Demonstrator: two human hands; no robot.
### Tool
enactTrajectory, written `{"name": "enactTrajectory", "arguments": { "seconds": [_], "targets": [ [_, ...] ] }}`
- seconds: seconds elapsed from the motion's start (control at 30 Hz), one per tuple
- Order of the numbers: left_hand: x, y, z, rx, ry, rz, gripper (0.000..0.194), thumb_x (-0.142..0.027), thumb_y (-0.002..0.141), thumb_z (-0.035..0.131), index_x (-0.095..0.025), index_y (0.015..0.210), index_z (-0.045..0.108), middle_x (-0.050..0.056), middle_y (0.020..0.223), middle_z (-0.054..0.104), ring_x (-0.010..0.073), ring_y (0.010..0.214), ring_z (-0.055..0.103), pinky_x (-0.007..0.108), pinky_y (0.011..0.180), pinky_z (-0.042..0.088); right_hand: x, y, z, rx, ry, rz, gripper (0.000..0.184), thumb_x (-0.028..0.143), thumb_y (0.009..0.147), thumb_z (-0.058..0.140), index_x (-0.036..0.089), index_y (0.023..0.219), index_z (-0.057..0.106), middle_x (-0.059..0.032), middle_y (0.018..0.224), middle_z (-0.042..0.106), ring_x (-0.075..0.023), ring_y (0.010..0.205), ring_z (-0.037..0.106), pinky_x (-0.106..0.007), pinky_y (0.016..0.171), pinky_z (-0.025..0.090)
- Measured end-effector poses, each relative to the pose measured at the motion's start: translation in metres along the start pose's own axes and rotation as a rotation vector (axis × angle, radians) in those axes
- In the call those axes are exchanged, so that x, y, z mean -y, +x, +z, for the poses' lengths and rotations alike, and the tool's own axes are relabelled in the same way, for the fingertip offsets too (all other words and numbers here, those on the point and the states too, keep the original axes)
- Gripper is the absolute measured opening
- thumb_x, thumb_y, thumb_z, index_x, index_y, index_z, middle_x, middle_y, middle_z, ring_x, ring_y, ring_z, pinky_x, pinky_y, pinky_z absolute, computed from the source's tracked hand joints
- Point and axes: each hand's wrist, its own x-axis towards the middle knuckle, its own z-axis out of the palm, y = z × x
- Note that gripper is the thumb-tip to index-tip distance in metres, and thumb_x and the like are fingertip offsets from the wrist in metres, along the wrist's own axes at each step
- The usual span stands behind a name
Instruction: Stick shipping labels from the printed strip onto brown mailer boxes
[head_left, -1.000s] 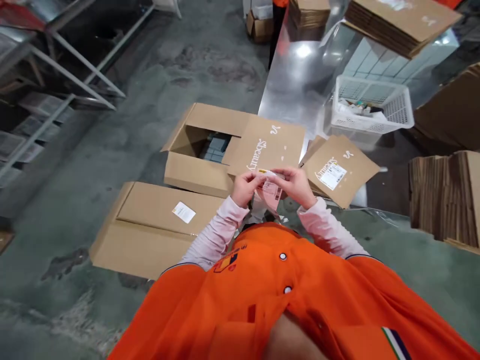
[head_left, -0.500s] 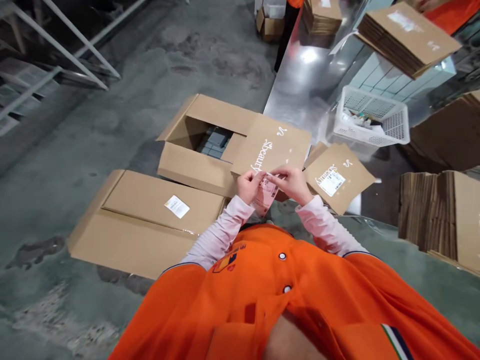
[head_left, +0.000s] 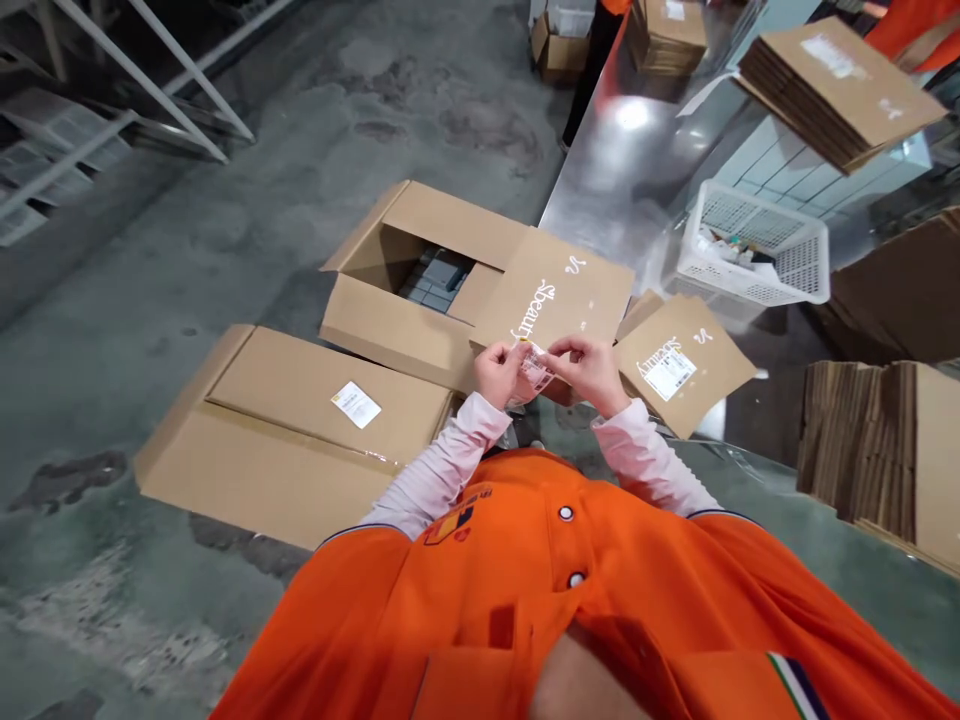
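Observation:
A printed label sheet [head_left: 535, 371], pinkish and translucent in places, is stretched between my two hands in front of my chest. My left hand [head_left: 496, 374] pinches its left side between thumb and finger. Thumb and forefinger of my right hand [head_left: 592, 374] are closed on its upper right edge. Just beyond them lies a flat brown carton [head_left: 581, 290] printed "beauty", partly overlapping an open cardboard box [head_left: 405, 325] with grey boxes [head_left: 439, 278] inside. To the right of my right hand is another flat carton [head_left: 694, 375] with a white label [head_left: 670, 371] on it.
A large cardboard box [head_left: 262, 465] with a label stands at left. Behind the cartons runs a metal table [head_left: 600, 170] bearing a white basket [head_left: 757, 285] and carton stacks [head_left: 840, 90]. More folded cartons [head_left: 855, 430] stand at right. A person in orange [head_left: 915, 35] is at the far right.
The label sheet hangs less far down and is gathered more between my fingers. My hands stay nearly in place; the view has shifted slightly.

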Motion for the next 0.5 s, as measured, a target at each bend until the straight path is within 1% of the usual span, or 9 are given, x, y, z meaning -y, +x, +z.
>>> {"name": "enactTrajectory", "arguments": {
  "seconds": [0.1, 0.2, 0.23, 0.27, 0.3, 0.33, 0.4, 0.43, 0.5],
  "targets": [
    [0.000, -0.002, 0.001, -0.014, 0.010, 0.006, 0.048, -0.049, 0.071, 0.073, -0.017, 0.051, 0.044, -0.005, 0.048, 0.040, 0.0072, 0.050, 0.036, 0.021, 0.051, 0.032, -0.003, 0.000, 0.002, -0.019, -0.019, -0.071, 0.030, 0.043, 0.074, 0.073, 0.016, 0.086, 0.075, -0.0031, 0.072, 0.067, -0.0115, 0.056, 0.049, -0.027, 0.057, 0.040],
    [0.001, -0.003, 0.001, -0.023, 0.017, -0.022, 0.048, -0.051, 0.070, 0.073, -0.017, 0.051, 0.045, -0.005, 0.049, 0.043, 0.0073, 0.051, 0.040, 0.021, 0.052, 0.035, -0.006, -0.003, 0.007, -0.104, -0.095, -0.212, 0.023, 0.041, 0.078, 0.071, 0.019, 0.076, 0.074, -0.0046, 0.076, 0.066, -0.0166, 0.073, 0.057, -0.033, 0.075, 0.046],
    [0.002, -0.003, 0.000, 0.001, 0.006, -0.047, 0.046, -0.051, 0.069, 0.074, -0.016, 0.054, 0.049, -0.004, 0.051, 0.047, 0.0075, 0.052, 0.043, 0.021, 0.053, 0.037, -0.007, -0.003, 0.008, -0.138, -0.101, -0.248, 0.022, 0.041, 0.077, 0.072, 0.019, 0.073, 0.074, -0.0056, 0.081, 0.065, -0.0182, 0.080, 0.059, -0.035, 0.081, 0.046],
    [0.003, -0.003, -0.002, 0.066, -0.018, -0.084, 0.042, -0.050, 0.067, 0.076, -0.016, 0.059, 0.055, -0.003, 0.056, 0.054, 0.0083, 0.055, 0.048, 0.021, 0.056, 0.041, -0.007, -0.004, 0.009, -0.164, -0.096, -0.273, 0.022, 0.040, 0.076, 0.073, 0.019, 0.072, 0.073, -0.0067, 0.086, 0.064, -0.0196, 0.086, 0.060, -0.037, 0.085, 0.046],
    [0.004, -0.002, -0.005, 0.174, -0.046, -0.132, 0.038, -0.048, 0.063, 0.080, -0.015, 0.067, 0.061, -0.001, 0.064, 0.061, 0.0099, 0.060, 0.054, 0.022, 0.061, 0.045, -0.008, -0.002, 0.008, -0.186, -0.087, -0.286, 0.022, 0.040, 0.076, 0.073, 0.019, 0.071, 0.073, -0.0078, 0.092, 0.062, -0.0208, 0.092, 0.060, -0.038, 0.089, 0.046],
    [0.007, -0.001, -0.008, 0.312, -0.069, -0.191, 0.040, -0.046, 0.059, 0.083, -0.014, 0.077, 0.066, 0.002, 0.074, 0.067, 0.0124, 0.067, 0.060, 0.025, 0.067, 0.049, -0.009, 0.001, 0.007, -0.207, -0.082, -0.291, 0.022, 0.040, 0.075, 0.074, 0.019, 0.070, 0.072, -0.0085, 0.096, 0.060, -0.0216, 0.097, 0.059, -0.039, 0.092, 0.046],
    [0.015, 0.002, -0.015, 0.587, -0.076, -0.324, 0.052, -0.040, 0.051, 0.088, -0.013, 0.092, 0.071, 0.008, 0.089, 0.072, 0.0190, 0.078, 0.066, 0.032, 0.076, 0.053, -0.014, 0.015, 0.001, -0.245, -0.100, -0.280, 0.021, 0.039, 0.075, 0.074, 0.018, 0.072, 0.072, -0.0090, 0.101, 0.058, -0.0224, 0.102, 0.057, -0.040, 0.096, 0.044],
    [0.020, 0.003, -0.019, 0.676, -0.065, -0.384, 0.055, -0.038, 0.048, 0.090, -0.012, 0.093, 0.072, 0.011, 0.091, 0.073, 0.0222, 0.081, 0.067, 0.036, 0.078, 0.054, -0.018, 0.027, -0.003, -0.270, -0.124, -0.260, 0.020, 0.039, 0.075, 0.074, 0.018, 0.073, 0.073, -0.0092, 0.102, 0.058, -0.0226, 0.103, 0.056, -0.040, 0.098, 0.043],
    [0.033, 0.004, -0.027, 0.740, -0.045, -0.463, 0.056, -0.038, 0.045, 0.091, -0.010, 0.090, 0.074, 0.015, 0.092, 0.073, 0.0273, 0.082, 0.068, 0.042, 0.078, 0.055, -0.030, 0.055, -0.012, -0.313, -0.195, -0.182, 0.020, 0.037, 0.073, 0.076, 0.017, 0.074, 0.073, -0.0094, 0.104, 0.058, -0.0230, 0.104, 0.055, -0.040, 0.101, 0.041]
  ]
}}
